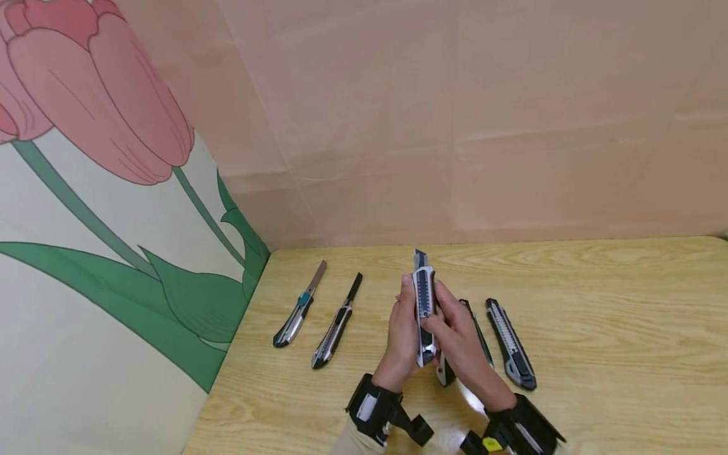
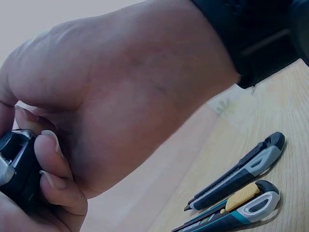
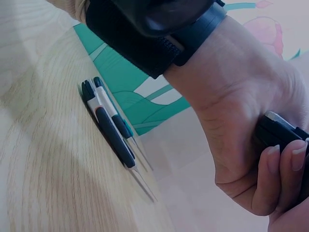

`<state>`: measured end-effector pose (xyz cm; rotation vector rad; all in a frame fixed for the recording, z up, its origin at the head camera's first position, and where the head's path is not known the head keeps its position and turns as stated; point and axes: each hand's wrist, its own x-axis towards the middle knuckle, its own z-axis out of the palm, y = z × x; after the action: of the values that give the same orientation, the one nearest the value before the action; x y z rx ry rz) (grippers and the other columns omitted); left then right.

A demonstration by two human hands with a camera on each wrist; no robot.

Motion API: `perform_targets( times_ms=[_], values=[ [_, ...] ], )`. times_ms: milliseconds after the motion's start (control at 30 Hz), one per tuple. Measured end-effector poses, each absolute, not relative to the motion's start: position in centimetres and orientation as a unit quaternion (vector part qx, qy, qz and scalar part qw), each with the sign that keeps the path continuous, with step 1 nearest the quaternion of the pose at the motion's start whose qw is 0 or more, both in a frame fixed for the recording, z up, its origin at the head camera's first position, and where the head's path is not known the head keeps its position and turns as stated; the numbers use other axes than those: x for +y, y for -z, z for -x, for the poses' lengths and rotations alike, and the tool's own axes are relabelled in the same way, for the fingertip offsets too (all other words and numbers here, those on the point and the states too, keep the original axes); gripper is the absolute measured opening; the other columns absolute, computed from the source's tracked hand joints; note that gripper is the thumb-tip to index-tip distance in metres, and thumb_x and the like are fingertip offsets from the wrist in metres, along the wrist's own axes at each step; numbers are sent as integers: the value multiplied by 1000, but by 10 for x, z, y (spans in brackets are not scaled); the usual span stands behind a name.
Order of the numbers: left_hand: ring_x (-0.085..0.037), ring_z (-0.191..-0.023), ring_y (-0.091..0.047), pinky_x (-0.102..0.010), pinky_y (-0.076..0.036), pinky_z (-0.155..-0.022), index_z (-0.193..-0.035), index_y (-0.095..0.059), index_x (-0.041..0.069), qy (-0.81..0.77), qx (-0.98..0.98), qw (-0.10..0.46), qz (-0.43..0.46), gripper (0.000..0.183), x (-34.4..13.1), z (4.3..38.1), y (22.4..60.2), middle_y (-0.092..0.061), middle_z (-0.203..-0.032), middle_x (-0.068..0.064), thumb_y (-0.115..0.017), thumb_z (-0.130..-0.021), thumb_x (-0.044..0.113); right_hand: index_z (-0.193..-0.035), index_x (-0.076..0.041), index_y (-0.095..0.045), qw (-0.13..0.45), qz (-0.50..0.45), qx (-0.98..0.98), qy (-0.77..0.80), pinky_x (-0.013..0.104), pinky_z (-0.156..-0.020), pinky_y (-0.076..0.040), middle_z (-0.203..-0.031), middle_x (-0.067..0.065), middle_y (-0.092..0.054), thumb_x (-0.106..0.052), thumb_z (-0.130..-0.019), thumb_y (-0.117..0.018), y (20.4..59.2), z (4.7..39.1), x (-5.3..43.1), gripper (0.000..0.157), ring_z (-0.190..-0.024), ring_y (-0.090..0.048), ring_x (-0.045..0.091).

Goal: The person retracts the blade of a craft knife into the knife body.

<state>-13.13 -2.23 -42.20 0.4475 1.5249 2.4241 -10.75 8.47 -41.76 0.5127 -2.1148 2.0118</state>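
In front of me both hands hold one black-and-silver utility knife (image 1: 423, 303) upright, its blade (image 1: 420, 258) out at the top. My left hand (image 1: 402, 335) grips the knife's left side, with the thumb along the handle. From the other side my right hand (image 1: 463, 344) grips it, its thumb pressed on the front of the handle. Close up in the left wrist view, curled fingers (image 2: 55, 162) wrap the black handle end (image 2: 29, 169). The right wrist view shows fingers (image 3: 270, 174) curled around the dark handle (image 3: 277, 130).
On the wooden table (image 1: 625, 328), two utility knives with blades out, one teal-trimmed (image 1: 294, 321) and one dark (image 1: 334, 335), lie at left. At right lie a black-and-grey cutter (image 1: 510, 344) and, partly behind my right hand, a teal-edged cutter (image 1: 479, 332) with a yellow slider (image 2: 243, 195).
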Motion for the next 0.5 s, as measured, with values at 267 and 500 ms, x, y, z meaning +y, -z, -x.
perform_targets(
  times_ms=[267, 500],
  values=[
    [-3, -41, -53, -20, -43, -29, -137, -49, 16, -831, 520, 119, -156, 61, -23, 131, 421, -58, -65, 8, -21, -103, 59, -136, -14, -49, 89, -176, -711, -675, 27, -25, -42, -110, 11, -65, 17, -85, -44, 418, 108, 85, 60, -41, -40, 18],
    [-3, -41, -53, -20, -43, -30, -140, -47, 21, -831, 521, 122, -155, 60, -23, 130, 420, -57, -65, 7, -22, -103, 60, -137, -14, -48, 87, -180, -703, -683, 27, -25, -42, -110, 10, -65, 18, -85, -43, 418, 108, 85, 61, -39, -37, 24]
  ],
)
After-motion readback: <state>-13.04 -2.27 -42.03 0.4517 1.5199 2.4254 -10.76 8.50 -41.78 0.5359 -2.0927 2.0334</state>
